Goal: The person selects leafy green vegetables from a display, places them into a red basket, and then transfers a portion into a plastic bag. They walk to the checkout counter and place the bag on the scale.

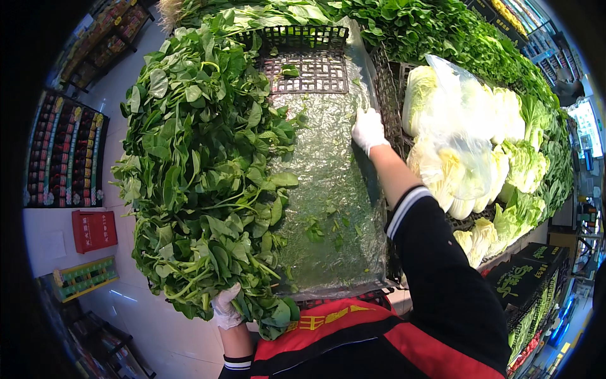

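Note:
A large heap of leafy greens (199, 156) covers the left side of the display. My left hand (227, 308), in a white glove, grips stems at the heap's near edge, and leaves hide part of its fingers. Beside the heap lies a wet, clear plastic sheet (326, 189) with loose leaf scraps on it. My right hand (369, 130), also gloved, is closed on the sheet's right edge. Past the sheet's far end, a black plastic crate (305, 71) shows its lattice base, with one torn leaf on it.
Napa cabbages (504, 118) fill the right side, partly under a clear plastic bag (466, 123). More leafy greens (402, 23) line the back. A red box (94, 231) and a shelf of jars (64, 149) stand left. Black printed cartons (525, 279) are at lower right.

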Action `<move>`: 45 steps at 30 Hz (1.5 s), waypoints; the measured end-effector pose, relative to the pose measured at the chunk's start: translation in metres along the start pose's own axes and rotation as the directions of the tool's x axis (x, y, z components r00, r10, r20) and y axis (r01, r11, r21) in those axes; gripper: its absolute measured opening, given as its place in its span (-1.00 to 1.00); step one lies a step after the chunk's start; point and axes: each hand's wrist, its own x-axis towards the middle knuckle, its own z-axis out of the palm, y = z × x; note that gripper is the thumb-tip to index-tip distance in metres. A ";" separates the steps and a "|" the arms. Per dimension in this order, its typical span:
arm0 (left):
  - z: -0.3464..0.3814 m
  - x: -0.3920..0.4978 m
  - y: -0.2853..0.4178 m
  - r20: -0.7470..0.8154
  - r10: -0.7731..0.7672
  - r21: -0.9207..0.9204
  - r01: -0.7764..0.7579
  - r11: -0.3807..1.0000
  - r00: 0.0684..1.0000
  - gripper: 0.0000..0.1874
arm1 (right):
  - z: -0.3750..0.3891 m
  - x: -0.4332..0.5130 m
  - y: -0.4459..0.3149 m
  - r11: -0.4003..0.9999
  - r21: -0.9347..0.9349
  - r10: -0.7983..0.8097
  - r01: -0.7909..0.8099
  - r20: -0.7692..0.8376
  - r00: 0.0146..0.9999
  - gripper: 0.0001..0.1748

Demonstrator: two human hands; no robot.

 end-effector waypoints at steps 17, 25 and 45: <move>-0.029 0.016 -0.073 -0.007 -0.197 -0.035 0.197 0.980 0.980 -0.24 | -0.028 0.061 -0.114 0.908 0.377 -0.415 0.180 0.863 0.286 -0.61; 0.016 -0.009 -0.025 -0.084 -0.246 -0.225 0.222 0.949 0.966 -0.28 | 0.028 0.146 -0.143 0.895 0.104 -0.446 0.434 0.218 0.868 -0.54; -0.015 -0.017 -0.007 0.159 -0.089 -0.197 0.120 0.973 0.983 -0.36 | -0.017 -0.169 -0.077 0.638 0.412 -0.752 0.650 0.157 0.640 -0.50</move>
